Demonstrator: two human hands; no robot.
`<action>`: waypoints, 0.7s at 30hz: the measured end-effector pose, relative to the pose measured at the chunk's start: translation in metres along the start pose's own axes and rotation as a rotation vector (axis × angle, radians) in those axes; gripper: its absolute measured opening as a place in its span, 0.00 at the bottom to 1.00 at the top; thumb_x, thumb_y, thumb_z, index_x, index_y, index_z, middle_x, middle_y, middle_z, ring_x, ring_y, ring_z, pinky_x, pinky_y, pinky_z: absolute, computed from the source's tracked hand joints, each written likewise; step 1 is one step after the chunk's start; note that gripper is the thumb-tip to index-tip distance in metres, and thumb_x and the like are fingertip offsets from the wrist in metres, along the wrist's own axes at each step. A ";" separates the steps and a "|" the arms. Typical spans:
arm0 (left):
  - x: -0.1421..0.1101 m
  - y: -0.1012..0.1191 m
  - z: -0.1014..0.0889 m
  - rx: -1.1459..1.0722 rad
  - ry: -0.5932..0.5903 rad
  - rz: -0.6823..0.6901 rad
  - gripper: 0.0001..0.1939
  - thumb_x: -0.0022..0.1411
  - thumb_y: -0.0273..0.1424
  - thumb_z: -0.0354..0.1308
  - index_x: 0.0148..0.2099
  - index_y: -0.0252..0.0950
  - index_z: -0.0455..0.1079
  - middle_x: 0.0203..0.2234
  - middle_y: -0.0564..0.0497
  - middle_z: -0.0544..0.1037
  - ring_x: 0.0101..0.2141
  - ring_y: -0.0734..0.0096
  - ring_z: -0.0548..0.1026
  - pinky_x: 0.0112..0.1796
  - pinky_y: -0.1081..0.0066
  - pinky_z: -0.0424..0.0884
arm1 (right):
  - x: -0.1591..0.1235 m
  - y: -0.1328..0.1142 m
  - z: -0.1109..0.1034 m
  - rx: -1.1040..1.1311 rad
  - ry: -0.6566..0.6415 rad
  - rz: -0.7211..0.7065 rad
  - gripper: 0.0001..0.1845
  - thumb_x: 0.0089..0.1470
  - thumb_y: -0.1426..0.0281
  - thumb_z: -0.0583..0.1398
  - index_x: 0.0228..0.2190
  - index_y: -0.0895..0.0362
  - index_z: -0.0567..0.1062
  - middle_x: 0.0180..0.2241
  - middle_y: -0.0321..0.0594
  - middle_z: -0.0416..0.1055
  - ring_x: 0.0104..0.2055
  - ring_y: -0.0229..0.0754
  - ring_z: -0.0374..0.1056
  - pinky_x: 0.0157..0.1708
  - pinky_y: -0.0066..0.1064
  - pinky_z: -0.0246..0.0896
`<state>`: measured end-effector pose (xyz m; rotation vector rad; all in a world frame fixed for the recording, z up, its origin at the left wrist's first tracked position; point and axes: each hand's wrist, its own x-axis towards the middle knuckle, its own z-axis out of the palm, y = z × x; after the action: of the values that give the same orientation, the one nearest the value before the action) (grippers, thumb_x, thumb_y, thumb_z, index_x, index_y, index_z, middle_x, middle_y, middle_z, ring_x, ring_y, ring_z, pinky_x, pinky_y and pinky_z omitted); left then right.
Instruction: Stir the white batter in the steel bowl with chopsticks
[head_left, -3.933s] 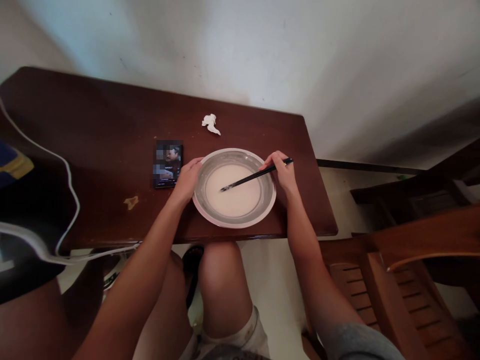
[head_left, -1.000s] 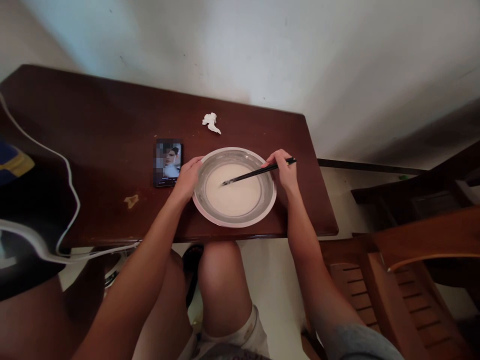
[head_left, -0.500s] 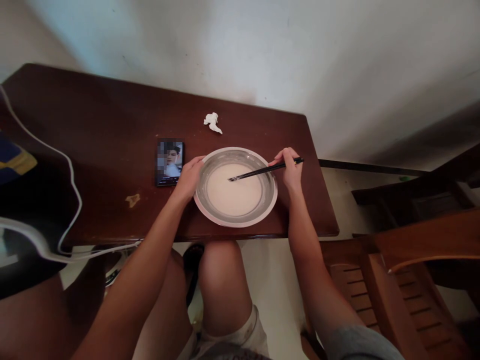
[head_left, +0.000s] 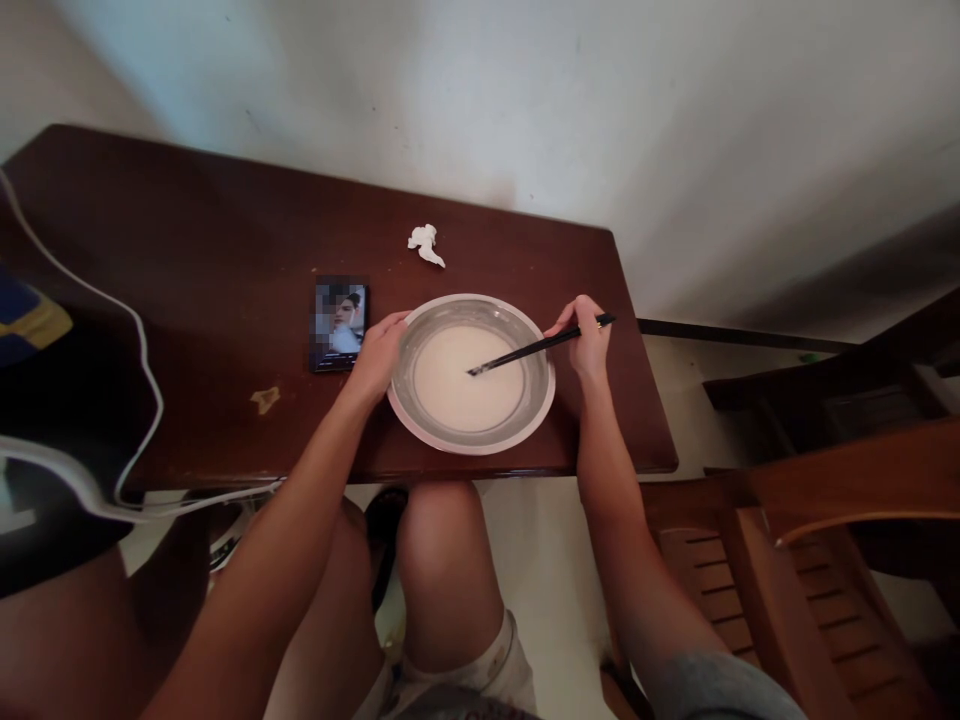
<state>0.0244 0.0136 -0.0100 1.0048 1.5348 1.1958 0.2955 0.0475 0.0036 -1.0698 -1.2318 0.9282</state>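
Two chopsticks [head_left: 517, 353] sit pinched in my right grip [head_left: 588, 337]; my left grip [head_left: 381, 352] clasps the basin [head_left: 538, 378] near the table's [head_left: 615, 440] front edge.

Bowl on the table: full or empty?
Partly full: pale liquid covers the bottom of the bowl, its inner sides showing above.

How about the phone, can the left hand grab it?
Probably yes: the phone lies right beside the left hand, with nothing visible between them. But that hand is touching the bowl at its rim, so it would likely need to come away first.
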 end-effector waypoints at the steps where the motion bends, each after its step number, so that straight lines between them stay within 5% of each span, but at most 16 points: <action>1: 0.000 0.000 0.000 0.000 -0.002 0.000 0.15 0.59 0.33 0.52 0.43 0.32 0.77 0.38 0.46 0.81 0.44 0.62 0.75 0.47 0.69 0.70 | -0.001 0.000 0.001 -0.003 -0.042 0.019 0.27 0.58 0.47 0.57 0.18 0.53 0.69 0.14 0.30 0.64 0.17 0.35 0.66 0.23 0.29 0.61; 5: 0.000 0.000 0.000 0.005 -0.004 0.001 0.15 0.59 0.32 0.53 0.43 0.32 0.77 0.38 0.46 0.81 0.44 0.62 0.75 0.46 0.70 0.70 | -0.004 0.000 0.005 -0.048 -0.205 0.051 0.25 0.55 0.46 0.59 0.20 0.53 0.72 0.14 0.31 0.67 0.20 0.37 0.69 0.28 0.31 0.66; 11: 0.002 -0.003 -0.001 -0.015 -0.009 0.005 0.14 0.58 0.32 0.53 0.42 0.33 0.77 0.38 0.46 0.81 0.43 0.63 0.75 0.45 0.70 0.70 | 0.001 0.001 -0.001 -0.001 -0.001 -0.004 0.27 0.57 0.47 0.57 0.18 0.53 0.68 0.14 0.28 0.64 0.16 0.34 0.65 0.24 0.29 0.61; 17: 0.002 -0.002 -0.001 0.005 0.001 0.009 0.14 0.58 0.34 0.53 0.41 0.34 0.77 0.39 0.47 0.82 0.45 0.61 0.75 0.48 0.67 0.70 | -0.002 0.000 0.003 -0.054 -0.195 0.012 0.24 0.56 0.48 0.59 0.20 0.53 0.72 0.15 0.31 0.68 0.22 0.37 0.69 0.30 0.31 0.66; 21: 0.001 -0.001 0.000 0.031 0.001 0.015 0.14 0.57 0.32 0.52 0.41 0.35 0.77 0.40 0.47 0.82 0.46 0.61 0.75 0.51 0.64 0.69 | 0.003 0.000 -0.001 -0.029 0.008 -0.032 0.26 0.57 0.48 0.58 0.18 0.53 0.69 0.15 0.30 0.66 0.19 0.35 0.67 0.26 0.30 0.63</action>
<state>0.0238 0.0145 -0.0111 1.0382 1.5539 1.1865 0.2971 0.0502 0.0040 -1.0732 -1.2554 0.8834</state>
